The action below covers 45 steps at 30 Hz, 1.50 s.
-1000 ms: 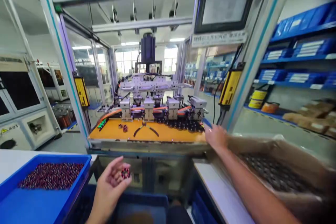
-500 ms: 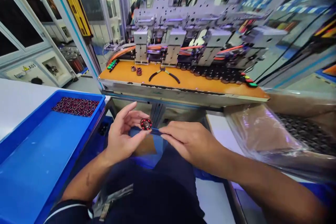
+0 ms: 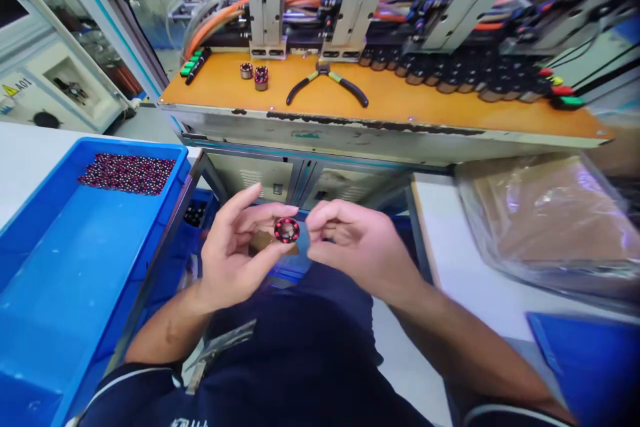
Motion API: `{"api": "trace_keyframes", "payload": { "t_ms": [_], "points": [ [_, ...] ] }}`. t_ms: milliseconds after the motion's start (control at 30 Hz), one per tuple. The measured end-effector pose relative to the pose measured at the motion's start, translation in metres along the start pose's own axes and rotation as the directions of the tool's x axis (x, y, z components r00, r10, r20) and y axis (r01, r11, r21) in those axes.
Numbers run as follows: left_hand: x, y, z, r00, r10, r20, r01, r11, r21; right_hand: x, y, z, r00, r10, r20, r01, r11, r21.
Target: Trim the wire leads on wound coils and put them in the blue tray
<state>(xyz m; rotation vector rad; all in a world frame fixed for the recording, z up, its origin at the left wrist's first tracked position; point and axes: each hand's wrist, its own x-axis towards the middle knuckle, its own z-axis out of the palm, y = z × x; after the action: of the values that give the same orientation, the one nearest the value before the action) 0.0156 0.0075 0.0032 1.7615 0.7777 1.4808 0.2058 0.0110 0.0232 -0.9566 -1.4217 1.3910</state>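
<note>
Between the thumb and fingers of my left hand (image 3: pixel 233 257) is a small ring-shaped stator (image 3: pixel 279 231), black with red spots around its open centre. Its round face is turned up toward me. My right hand (image 3: pixel 363 250) is just to the right of the stator, apart from it, with thumb and fingers curled together. Whatever the right fingertips may pinch is too small to make out. Both hands are in front of my body, below the machine's orange shelf (image 3: pixel 220 90).
Pliers (image 3: pixel 324 71), several stators (image 3: pixel 261 78) and a row of black cylindrical parts (image 3: pixel 447 78) lie on the shelf. At left, a blue tray (image 3: pixel 75 267) holds many small parts (image 3: pixel 127 173). Plastic film (image 3: pixel 545 227) covers cardboard at right.
The view has tilted down and come nearer the shelf. My right fingers have curled in more, and the stator's ring face shows more fully; my left hand still holds it.
</note>
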Motion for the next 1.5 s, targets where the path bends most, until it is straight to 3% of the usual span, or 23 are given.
{"api": "trace_keyframes", "payload": {
  "t_ms": [133,300,467,633,733,933,1067,1267,1400,1500],
  "points": [
    [-0.004,-0.002,0.002,1.0,0.004,0.022,-0.004,1.0,-0.005,0.009,0.009,0.016,0.993,0.11,0.049,-0.119,0.968,0.222],
    [0.0,-0.007,0.005,0.999,0.03,-0.032,-0.031,0.999,-0.02,0.002,0.024,0.029,0.993,0.115,-0.041,-0.084,0.887,0.454],
    [0.003,-0.01,0.004,0.999,-0.05,0.001,0.05,0.992,-0.113,-0.012,0.033,0.031,0.981,0.18,-0.075,-0.093,0.768,0.634],
    [0.003,-0.013,0.003,0.992,-0.074,0.097,0.09,0.982,-0.166,-0.008,0.03,0.016,0.985,0.156,-0.072,-0.103,0.869,0.484],
    [0.004,-0.012,0.005,0.986,-0.083,0.147,0.115,0.967,-0.228,-0.007,0.029,0.013,0.989,0.145,-0.035,-0.114,0.884,0.453],
    [0.005,-0.006,0.001,0.93,-0.3,0.212,0.362,0.853,-0.376,-0.015,0.032,0.004,0.987,0.162,0.015,-0.153,0.893,0.424],
    [0.007,-0.006,-0.003,0.913,-0.308,0.267,0.39,0.852,-0.349,-0.003,0.015,-0.008,0.994,0.107,0.0,-0.104,0.965,0.239],
    [0.007,-0.002,0.0,0.926,-0.294,0.238,0.347,0.912,-0.221,0.009,-0.012,-0.007,0.956,0.276,0.1,-0.281,0.959,0.034],
    [0.005,0.002,0.0,0.898,-0.371,0.235,0.431,0.849,-0.306,0.008,-0.011,-0.014,0.917,0.353,0.187,-0.366,0.93,0.042],
    [0.005,0.004,-0.001,0.878,-0.398,0.266,0.474,0.803,-0.361,0.008,-0.006,-0.024,0.925,0.333,0.185,-0.35,0.934,0.068]
  ]
}}
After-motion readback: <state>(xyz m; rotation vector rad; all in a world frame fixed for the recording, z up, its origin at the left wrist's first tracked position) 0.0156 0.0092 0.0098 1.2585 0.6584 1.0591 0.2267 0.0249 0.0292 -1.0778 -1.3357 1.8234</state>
